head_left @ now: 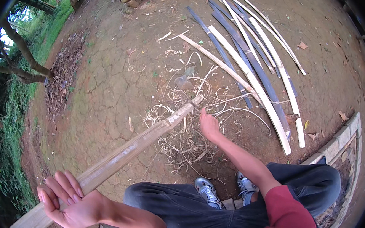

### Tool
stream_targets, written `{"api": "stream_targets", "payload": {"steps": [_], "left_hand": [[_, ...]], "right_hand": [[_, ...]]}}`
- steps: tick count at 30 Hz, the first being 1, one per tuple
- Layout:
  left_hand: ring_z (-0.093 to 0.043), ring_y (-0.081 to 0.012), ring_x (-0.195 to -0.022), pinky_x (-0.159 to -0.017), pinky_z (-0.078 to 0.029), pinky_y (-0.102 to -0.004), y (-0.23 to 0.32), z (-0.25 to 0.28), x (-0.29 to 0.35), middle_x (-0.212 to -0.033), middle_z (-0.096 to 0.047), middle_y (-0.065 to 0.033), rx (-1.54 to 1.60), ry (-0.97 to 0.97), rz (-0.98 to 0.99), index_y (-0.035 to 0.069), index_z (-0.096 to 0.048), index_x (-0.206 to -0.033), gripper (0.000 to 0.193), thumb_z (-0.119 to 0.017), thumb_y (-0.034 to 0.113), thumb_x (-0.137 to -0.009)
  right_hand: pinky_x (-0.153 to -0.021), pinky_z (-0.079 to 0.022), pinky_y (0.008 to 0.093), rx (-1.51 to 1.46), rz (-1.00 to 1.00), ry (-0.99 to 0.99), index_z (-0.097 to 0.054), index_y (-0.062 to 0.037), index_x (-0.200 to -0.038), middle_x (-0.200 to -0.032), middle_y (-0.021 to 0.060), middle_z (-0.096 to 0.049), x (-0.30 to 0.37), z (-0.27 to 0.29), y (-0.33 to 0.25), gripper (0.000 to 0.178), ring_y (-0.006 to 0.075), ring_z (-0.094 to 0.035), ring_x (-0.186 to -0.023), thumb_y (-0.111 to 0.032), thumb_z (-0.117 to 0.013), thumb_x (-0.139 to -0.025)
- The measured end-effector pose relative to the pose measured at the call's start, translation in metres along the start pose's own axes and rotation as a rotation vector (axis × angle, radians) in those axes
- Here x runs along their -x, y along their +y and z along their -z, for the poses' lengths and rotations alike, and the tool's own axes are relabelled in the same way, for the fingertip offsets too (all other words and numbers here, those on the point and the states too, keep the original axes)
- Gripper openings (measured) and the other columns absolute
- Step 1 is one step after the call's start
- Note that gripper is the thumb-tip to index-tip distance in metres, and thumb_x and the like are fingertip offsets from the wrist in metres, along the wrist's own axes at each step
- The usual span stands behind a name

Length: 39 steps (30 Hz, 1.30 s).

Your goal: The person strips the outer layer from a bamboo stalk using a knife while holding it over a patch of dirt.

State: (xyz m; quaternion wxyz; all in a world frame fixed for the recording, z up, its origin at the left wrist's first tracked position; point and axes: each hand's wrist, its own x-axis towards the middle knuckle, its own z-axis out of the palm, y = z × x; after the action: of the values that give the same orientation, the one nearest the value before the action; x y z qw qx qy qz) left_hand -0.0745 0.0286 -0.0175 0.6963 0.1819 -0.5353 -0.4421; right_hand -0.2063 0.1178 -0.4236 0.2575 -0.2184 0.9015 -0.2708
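Observation:
A long, pale bamboo strip point(123, 148) slants from the lower left up to the middle of the view. My left hand point(65, 199) is wrapped round its near part, fingers curled over the top edge. At the strip's far end, my right hand point(209, 126) is closed, its fingertips beside the wood. A small dark piece lies across the strip there, but what the right hand grips is mostly hidden. Thin curled shavings point(188, 151) are heaped on the ground below and around that far end.
Several split bamboo slats point(254, 83), pale and dark, lie spread on the bare earth at the right. A brick edging point(336, 142) runs along the right side. My shoes point(208, 192) stand near the shavings. Tree branches point(23, 52) and grass fill the left.

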Motion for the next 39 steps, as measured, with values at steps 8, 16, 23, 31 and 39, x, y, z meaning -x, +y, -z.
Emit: {"api": "stream_targets", "payload": {"steps": [8, 16, 23, 31, 39], "left_hand": [[-0.015, -0.0081, -0.044, -0.037, -0.012, -0.0222, -0.006, -0.007, -0.001, -0.054, -0.018, 0.0021, -0.017, 0.062, -0.005, 0.015, -0.022, -0.059, 0.036, -0.040, 0.013, -0.089], [-0.015, -0.0083, -0.044, -0.037, -0.013, -0.0216, -0.009, 0.003, -0.016, -0.054, -0.018, 0.0015, -0.039, 0.040, -0.012, 0.015, -0.022, -0.059, 0.034, -0.038, 0.011, -0.088], [-0.015, -0.0090, -0.046, -0.038, -0.013, -0.0223, -0.014, -0.013, -0.008, -0.056, -0.018, 0.0012, -0.061, 0.057, -0.020, 0.015, -0.020, -0.060, 0.034, -0.037, 0.011, -0.089], [-0.027, -0.0126, -0.050, -0.043, -0.018, -0.0275, -0.036, 0.017, -0.037, -0.060, -0.026, -0.0006, -0.281, 0.405, -0.142, 0.007, -0.033, -0.070, 0.023, -0.041, 0.009, -0.091], [-0.017, -0.0103, -0.049, -0.042, -0.012, -0.0268, -0.029, 0.023, -0.033, -0.059, -0.018, 0.0018, -0.259, 0.287, -0.156, 0.013, -0.025, -0.067, 0.030, -0.041, 0.012, -0.092]], "right_hand": [[-0.058, -0.052, 0.0474, -0.027, -0.045, 0.140, -0.046, 0.0027, -0.102, -0.076, 0.0236, -0.064, -0.050, -0.017, 0.036, 0.019, 0.0360, -0.066, -0.074, -0.013, -0.044, -0.092], [-0.051, -0.051, 0.0467, -0.102, 0.004, -0.019, -0.044, 0.0029, -0.097, -0.063, 0.0193, -0.060, 0.022, 0.006, -0.016, 0.017, 0.0332, -0.062, -0.057, -0.012, -0.037, -0.096], [-0.044, -0.047, 0.0432, -0.023, 0.018, 0.207, -0.045, 0.0054, -0.101, -0.060, 0.0145, -0.058, -0.037, -0.031, 0.070, 0.019, 0.0335, -0.057, -0.049, -0.011, -0.038, -0.095], [-0.034, -0.039, 0.0380, -0.307, 0.207, 0.091, -0.037, 0.0032, -0.101, -0.053, 0.0098, -0.050, 0.071, -0.005, -0.043, 0.013, 0.0231, -0.049, -0.040, -0.006, -0.042, -0.093], [-0.054, -0.047, 0.0510, -0.435, -0.177, -0.020, -0.037, 0.0056, -0.104, -0.059, 0.0153, -0.055, -0.005, -0.029, -0.014, 0.018, 0.0336, -0.056, -0.053, -0.008, -0.040, -0.093]]}}
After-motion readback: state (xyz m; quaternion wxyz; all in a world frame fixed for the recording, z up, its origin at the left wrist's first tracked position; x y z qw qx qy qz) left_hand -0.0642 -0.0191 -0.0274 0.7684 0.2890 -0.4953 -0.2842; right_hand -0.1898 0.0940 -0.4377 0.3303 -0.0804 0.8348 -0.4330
